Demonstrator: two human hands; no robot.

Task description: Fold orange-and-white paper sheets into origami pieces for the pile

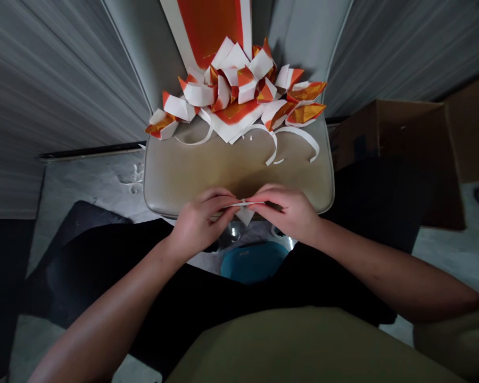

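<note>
A small piece of folded white paper (245, 215) is pinched between my two hands, just above the front edge of the chair seat (175, 175). My left hand (201, 215) grips its left side with thumb and fingers closed. On the right side, my right hand (285, 210) holds it the same way. The paper's pointed lower part hangs down between the fingertips; its upper edge looks narrow and is partly hidden by my fingers. Farther back on the seat lies a heap of folded paper boats (197, 94), white outside with orange and gold parts.
Behind the heap, an orange-and-white sheet (211, 32) leans on the backrest. Curled white paper strips (303, 139) lie on the seat, with scraps (135, 178) on the floor. A cardboard box (415, 138) stands at right, a blue object (253, 263) below the seat.
</note>
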